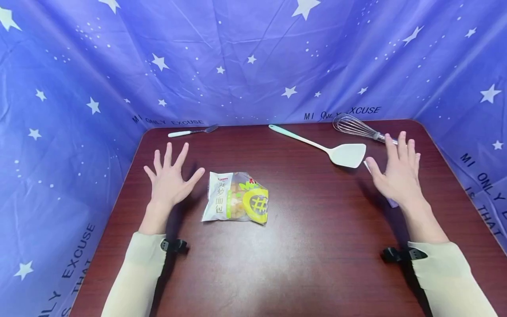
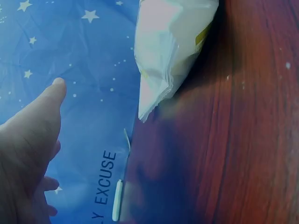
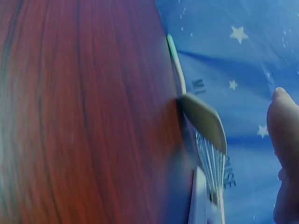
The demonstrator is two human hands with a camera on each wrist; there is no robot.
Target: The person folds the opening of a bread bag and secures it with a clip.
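Observation:
My left hand (image 1: 169, 182) hovers above the table with its fingers spread, holding nothing. Just to its right lies a packaged bread (image 1: 236, 198) in a white, clear and yellow wrapper; the left wrist view shows the crimped end of that wrapper (image 2: 161, 60). Over the table's right side, my right hand (image 1: 398, 178) is also spread and free of any object. Beneath it is a pale, flat-sided item (image 3: 198, 196), mostly hidden by the hand in the head view; its kind cannot be made out. A whisk (image 1: 356, 126) lies beyond the right fingertips, its handle partly covered.
A pale green spatula (image 1: 348, 155) lies at the back, left of the right hand. At the back left edge rests a small fork-like utensil (image 1: 180, 134) with a white handle. A blue star-patterned cloth (image 1: 237, 53) surrounds the dark red wooden table (image 1: 293, 255).

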